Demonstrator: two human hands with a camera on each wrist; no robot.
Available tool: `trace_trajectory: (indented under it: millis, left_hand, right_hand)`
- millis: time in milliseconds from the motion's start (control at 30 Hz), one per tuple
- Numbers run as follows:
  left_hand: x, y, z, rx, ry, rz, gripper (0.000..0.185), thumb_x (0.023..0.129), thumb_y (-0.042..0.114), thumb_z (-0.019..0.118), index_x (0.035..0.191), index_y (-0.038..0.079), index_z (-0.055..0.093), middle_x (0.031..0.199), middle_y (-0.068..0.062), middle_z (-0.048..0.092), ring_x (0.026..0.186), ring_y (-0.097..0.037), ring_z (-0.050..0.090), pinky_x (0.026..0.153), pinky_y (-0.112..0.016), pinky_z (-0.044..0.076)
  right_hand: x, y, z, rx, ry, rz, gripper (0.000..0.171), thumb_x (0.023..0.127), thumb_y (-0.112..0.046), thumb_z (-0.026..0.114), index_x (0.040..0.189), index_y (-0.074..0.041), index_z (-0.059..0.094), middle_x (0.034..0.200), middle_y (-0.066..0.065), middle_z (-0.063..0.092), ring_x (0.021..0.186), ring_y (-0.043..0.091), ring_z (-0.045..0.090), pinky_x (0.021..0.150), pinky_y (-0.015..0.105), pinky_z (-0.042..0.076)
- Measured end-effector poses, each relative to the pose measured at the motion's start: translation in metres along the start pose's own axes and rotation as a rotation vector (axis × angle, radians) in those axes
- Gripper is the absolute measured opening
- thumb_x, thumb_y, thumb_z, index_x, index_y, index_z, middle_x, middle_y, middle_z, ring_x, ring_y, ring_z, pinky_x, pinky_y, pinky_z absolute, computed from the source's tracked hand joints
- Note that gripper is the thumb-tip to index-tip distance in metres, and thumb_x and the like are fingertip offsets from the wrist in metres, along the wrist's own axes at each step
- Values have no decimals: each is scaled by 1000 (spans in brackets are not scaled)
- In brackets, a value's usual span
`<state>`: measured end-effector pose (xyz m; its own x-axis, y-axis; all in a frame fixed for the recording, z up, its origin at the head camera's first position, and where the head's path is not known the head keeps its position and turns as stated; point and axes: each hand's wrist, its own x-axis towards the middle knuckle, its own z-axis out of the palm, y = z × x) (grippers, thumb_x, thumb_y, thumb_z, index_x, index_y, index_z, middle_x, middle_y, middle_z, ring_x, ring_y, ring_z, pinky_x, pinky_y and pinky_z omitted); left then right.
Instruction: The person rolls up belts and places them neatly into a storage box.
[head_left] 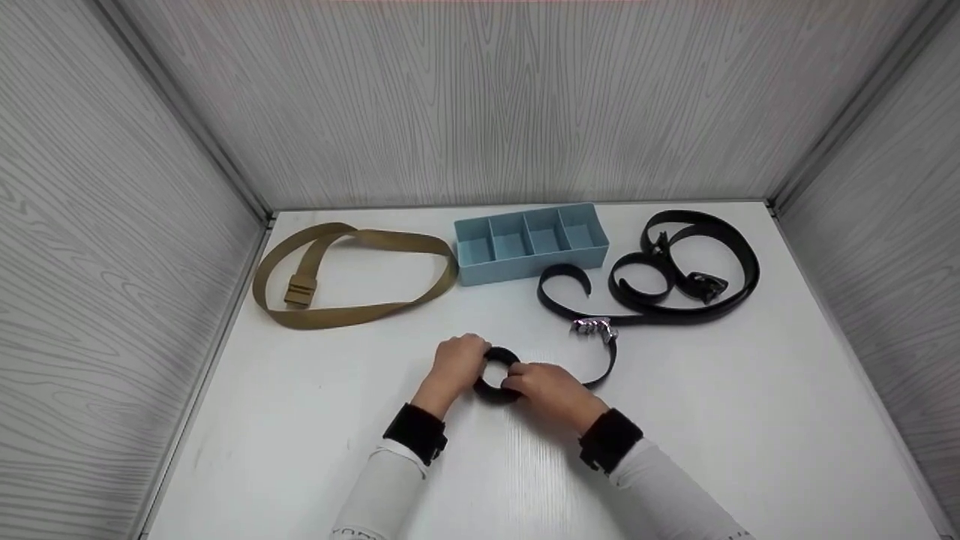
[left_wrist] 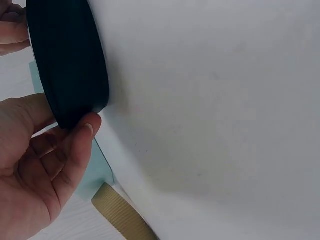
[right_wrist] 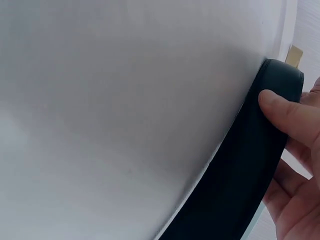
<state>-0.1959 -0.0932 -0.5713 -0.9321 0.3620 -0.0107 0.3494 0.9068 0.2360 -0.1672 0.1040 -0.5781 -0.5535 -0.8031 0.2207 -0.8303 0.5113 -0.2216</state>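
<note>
1. Near the middle of the white table [head_left: 315,420], toward its front edge, both hands meet on a rolled coil of black belt [head_left: 498,373]. The left hand [head_left: 456,366] curls round the coil's left side, thumb pressed on its outer face; the right hand [head_left: 551,391] grips the right side the same way.
2. From the coil the unrolled part of the belt runs right and back, past a shiny metal buckle [head_left: 595,328], and ends in a curled tail just in front of the tray.
3. Against the back edge, about centre, sits a light blue plastic tray [head_left: 529,260] with four compartments in a row, set slightly askew.
4. Toward the back left corner lies a tan webbing belt [head_left: 352,274] in a wide flat loop, its matching tan buckle on the left side of the loop. It lies just beside the tray's left end.
5. Toward the back right corner lies a second black belt [head_left: 694,266], glossy, in several loose overlapping loops with a dark buckle inside them. It is just right of the tray and well apart from the hands.
6. Grey wood-grain panels [head_left: 480,97] wall in the table at the back and both sides.
7. Seen from the wrists, the coil is smooth, matt black, with layered edges; the table surface is plain and slightly glossy.
</note>
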Motion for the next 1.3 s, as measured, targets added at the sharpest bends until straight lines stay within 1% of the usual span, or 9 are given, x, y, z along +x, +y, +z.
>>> trace_trajectory:
  millis: [133, 333, 467, 667, 867, 967, 1067, 1167, 1300]
  left_hand:
    - [-2, -2, 4, -22, 7, 11, 5, 86, 7, 66, 85, 8, 71, 80, -9, 64, 75, -31, 64, 63, -45, 50]
    - [-8, -1, 7, -88, 19, -70, 7, 87, 9, 70, 87, 3, 66, 83, -14, 66, 79, -33, 66, 67, -46, 51]
    - [-8, 3, 6, -69, 14, -94, 7, 86, 5, 66, 80, 2, 63, 79, -16, 65, 75, -35, 66, 64, -44, 52]
    - [-5, 5, 6, 44, 18, -14, 10, 83, 0, 64, 75, 5, 67, 75, -11, 64, 69, -31, 64, 60, -43, 51]
    - [-1, 3, 8, 15, 30, 31, 8, 85, 6, 66, 77, 9, 68, 77, -7, 65, 72, -29, 64, 60, -42, 50]
    - [-2, 6, 6, -39, 40, -18, 3, 86, 10, 69, 85, 9, 72, 84, -9, 67, 78, -31, 65, 64, -44, 51]
    - [-5, 10, 1, -103, 38, -129, 14, 84, 15, 74, 96, 7, 73, 91, -12, 68, 83, -33, 66, 69, -45, 52]
    - [-6, 14, -2, -140, 21, -212, 18, 82, 15, 76, 95, 4, 71, 90, -14, 69, 82, -35, 67, 69, -46, 52]
    - [-5, 16, -1, -91, -2, -150, 2, 82, 5, 68, 84, 3, 69, 83, -15, 68, 76, -35, 67, 65, -45, 52]
  right_hand:
    - [3, -4, 2, -33, 28, 13, 16, 82, -1, 69, 87, -15, 74, 85, 0, 64, 69, 18, 62, 61, 32, 49]
    - [5, -10, 6, -103, 57, 25, 18, 80, 1, 69, 85, -16, 73, 79, 1, 61, 61, 20, 60, 56, 33, 48]
    - [2, -11, 9, -103, 66, 19, 18, 81, 2, 67, 89, -14, 73, 81, 1, 61, 63, 20, 60, 57, 31, 48]
    - [-5, -5, 4, -12, 25, 2, 22, 84, 4, 68, 97, -13, 73, 97, -2, 65, 80, 17, 64, 69, 32, 51]
    - [-6, -2, 2, 10, 13, 20, 20, 84, 1, 69, 93, -15, 75, 93, -2, 64, 76, 17, 61, 67, 31, 50]
    - [-3, -5, 5, -47, 45, 29, 20, 82, -1, 68, 88, -18, 76, 85, -1, 64, 66, 19, 60, 59, 33, 49]
    - [0, -7, 9, -103, 84, 48, 21, 79, -2, 69, 84, -21, 76, 79, -1, 63, 58, 21, 59, 53, 34, 47]
    - [1, -9, 12, -133, 105, 63, 19, 78, -3, 70, 83, -21, 75, 76, 0, 61, 55, 21, 58, 50, 34, 45]
    - [-1, -9, 13, -106, 103, 54, 20, 79, -1, 71, 88, -19, 75, 79, 0, 60, 59, 19, 59, 54, 33, 47]
